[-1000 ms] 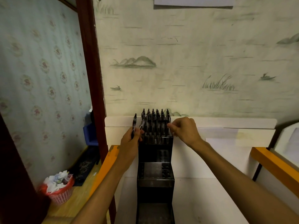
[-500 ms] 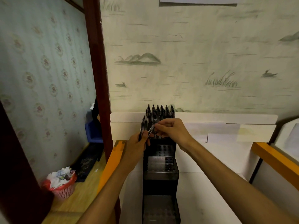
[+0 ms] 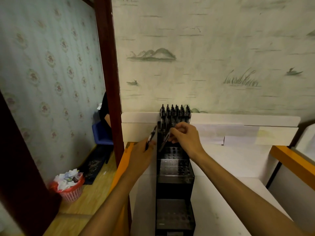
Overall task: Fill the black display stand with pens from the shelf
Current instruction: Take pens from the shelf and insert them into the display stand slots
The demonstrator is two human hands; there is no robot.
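While pinching one pen [image 3: 164, 142] in right hand [image 3: 185, 137], grip clamped, tip slanting down-left toward open holes just below in black display stand [image 3: 174, 169]; left hand [image 3: 141, 153] clamping spare pen [image 3: 151, 137], idling beside.

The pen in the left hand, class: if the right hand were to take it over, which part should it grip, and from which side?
Grip the upper half of the pen, coming from the right. It leans up and to the right out of the left hand, which covers its lower end, so only the top is free. The right hand, already pinching another pen by the stand, must drop that first.
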